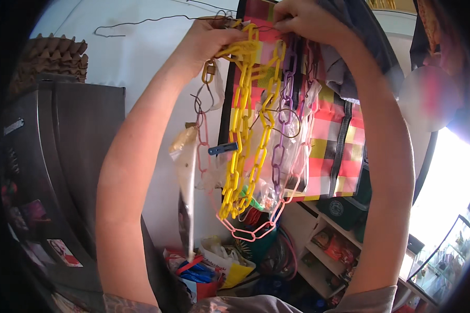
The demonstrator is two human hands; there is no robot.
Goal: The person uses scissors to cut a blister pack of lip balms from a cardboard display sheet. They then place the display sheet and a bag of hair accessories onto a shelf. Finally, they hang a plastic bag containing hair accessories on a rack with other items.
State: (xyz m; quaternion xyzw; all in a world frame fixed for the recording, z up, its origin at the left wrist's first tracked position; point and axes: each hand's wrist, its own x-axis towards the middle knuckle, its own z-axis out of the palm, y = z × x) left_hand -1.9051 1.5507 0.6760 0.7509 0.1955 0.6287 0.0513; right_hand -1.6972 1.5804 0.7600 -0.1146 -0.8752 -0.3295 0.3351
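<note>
Both arms are raised. My left hand (206, 44) is closed at the top of a yellow plastic chain (242, 104), which hangs in several long loops below it. My right hand (310, 23) is up beside it, fingers pinched near a thin wire; what they grip is too small to make out. A purple chain (277, 156) and a pink chain (253, 232) hang among the yellow loops. A brass-coloured padlock (209, 72) dangles below my left hand. A blue clothes peg (223, 148) sits against the yellow chain. Clear plastic bags (266, 193) hang behind.
A red, yellow and black checked bag (328, 141) hangs on the wall behind the chains. To the left stands a dark fridge (83, 120) with egg trays (55, 57) on top. Low down are filled shopping bags (224, 261) and a shelf (323, 250). Bent wire (141, 23) sticks out leftward.
</note>
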